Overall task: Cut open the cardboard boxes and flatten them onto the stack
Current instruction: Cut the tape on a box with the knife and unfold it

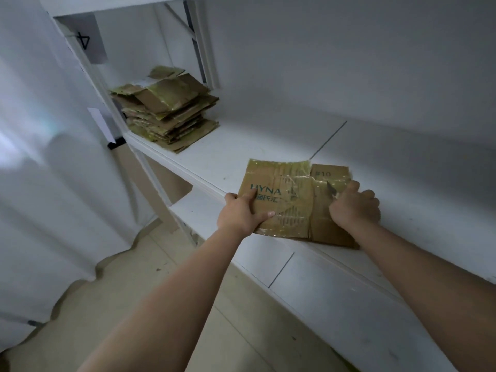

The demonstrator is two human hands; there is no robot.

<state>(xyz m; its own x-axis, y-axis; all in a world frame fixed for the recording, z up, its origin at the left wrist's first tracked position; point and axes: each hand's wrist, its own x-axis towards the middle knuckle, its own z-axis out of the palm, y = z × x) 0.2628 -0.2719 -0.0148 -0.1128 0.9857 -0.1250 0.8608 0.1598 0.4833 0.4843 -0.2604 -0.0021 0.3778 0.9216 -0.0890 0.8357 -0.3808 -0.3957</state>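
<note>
Workpiece: a taped cardboard box [292, 200], printed "HYNA" and "#10", lies flat on the white shelf [402, 183] at its front edge, directly in front of you.
Left hand: your left hand [241, 213] grips the box's left edge, thumb and forefinger spread on top of the printed panel, pinning it down.
Right hand: your right hand [354, 208] is clenched around the handle of a utility knife [331, 189]; the blade tip shows above your knuckles, resting on the box's right panel near the taped seam.
Stack: the stack of flattened boxes [166, 108] sits at the far left end of the same shelf, well apart from the workpiece. It already holds many layers, loosely aligned, with flaps overhanging.
Progress: this box appears collapsed but not finished. Tape still covers most of the top face, and the right panel looks partly torn along a vertical crease.
Remaining for this box: judged from the layout, you complete the cut, press the panels flat, then carry the box left onto the stack.
Remaining boxes: brown cardboard [161, 181] shows under the shelf to the left; whether these are uncut boxes cannot be told.
Caution: keep your left fingers clear of the blade path.
</note>
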